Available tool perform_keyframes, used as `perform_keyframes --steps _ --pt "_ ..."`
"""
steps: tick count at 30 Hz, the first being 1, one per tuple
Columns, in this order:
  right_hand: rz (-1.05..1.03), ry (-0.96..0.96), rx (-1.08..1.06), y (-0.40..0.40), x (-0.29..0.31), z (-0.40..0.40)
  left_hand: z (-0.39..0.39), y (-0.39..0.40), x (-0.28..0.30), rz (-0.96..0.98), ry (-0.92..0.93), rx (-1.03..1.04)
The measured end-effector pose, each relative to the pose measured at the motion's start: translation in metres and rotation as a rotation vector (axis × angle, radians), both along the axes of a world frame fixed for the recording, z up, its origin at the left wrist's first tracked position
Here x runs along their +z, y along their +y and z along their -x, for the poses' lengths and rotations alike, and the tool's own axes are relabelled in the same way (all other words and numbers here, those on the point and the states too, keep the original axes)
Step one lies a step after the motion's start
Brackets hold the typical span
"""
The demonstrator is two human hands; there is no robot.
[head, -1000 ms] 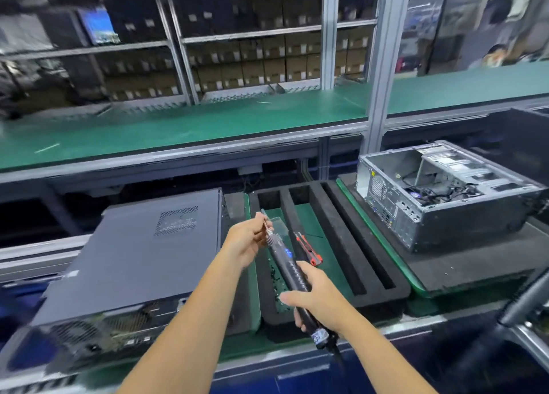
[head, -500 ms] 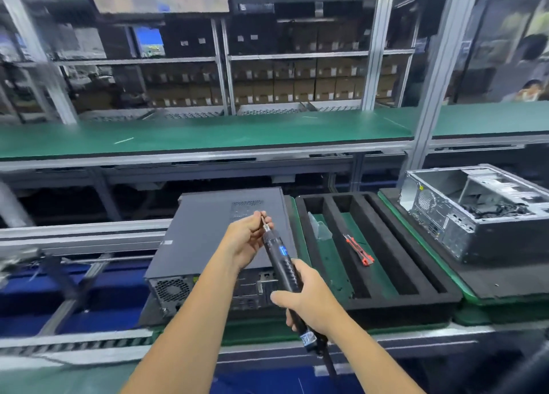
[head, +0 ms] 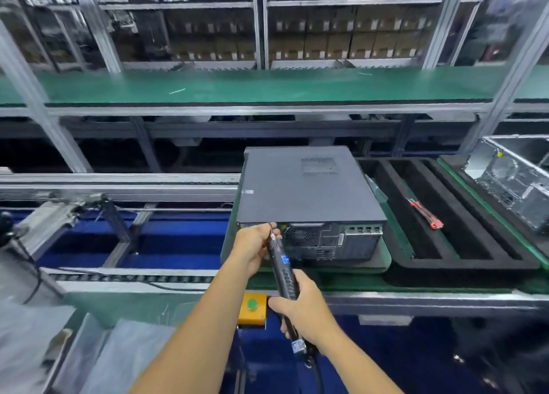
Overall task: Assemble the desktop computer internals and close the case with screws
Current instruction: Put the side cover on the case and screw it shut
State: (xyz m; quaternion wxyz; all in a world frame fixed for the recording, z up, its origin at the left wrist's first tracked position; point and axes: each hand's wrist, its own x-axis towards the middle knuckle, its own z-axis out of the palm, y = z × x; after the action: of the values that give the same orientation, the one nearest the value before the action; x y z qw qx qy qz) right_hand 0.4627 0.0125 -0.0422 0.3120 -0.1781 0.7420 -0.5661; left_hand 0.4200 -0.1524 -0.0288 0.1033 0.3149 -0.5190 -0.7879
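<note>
Two hands on one driver (head: 282, 267): right hand (head: 304, 310) wrapped round the lower handle, left hand (head: 255, 246) pinching at the bit tip (probably seating a screw, too small to tell). Closed case (head: 309, 191) lies flat on the green pallet (head: 386, 257), rear panel facing the person, just beyond the tip. To do this well, I'd say keep the bit square to the rear-edge screw hole, steady the tip until threads catch, then release. Red tool (head: 425, 214) sits in the foam tray (head: 463, 263), well apart.

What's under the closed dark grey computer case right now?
The closed dark grey computer case sits on a pale green pad on the green belt. The pad shows only along the front and right; the rest beneath is covered.
</note>
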Motion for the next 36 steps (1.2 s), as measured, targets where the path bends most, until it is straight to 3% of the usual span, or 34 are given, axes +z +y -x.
perform_keyframes --steps 36 --pt "0.029 -0.028 -0.046 0.001 -0.02 0.012 0.021 -0.001 -0.036 -0.132 0.018 -0.012"
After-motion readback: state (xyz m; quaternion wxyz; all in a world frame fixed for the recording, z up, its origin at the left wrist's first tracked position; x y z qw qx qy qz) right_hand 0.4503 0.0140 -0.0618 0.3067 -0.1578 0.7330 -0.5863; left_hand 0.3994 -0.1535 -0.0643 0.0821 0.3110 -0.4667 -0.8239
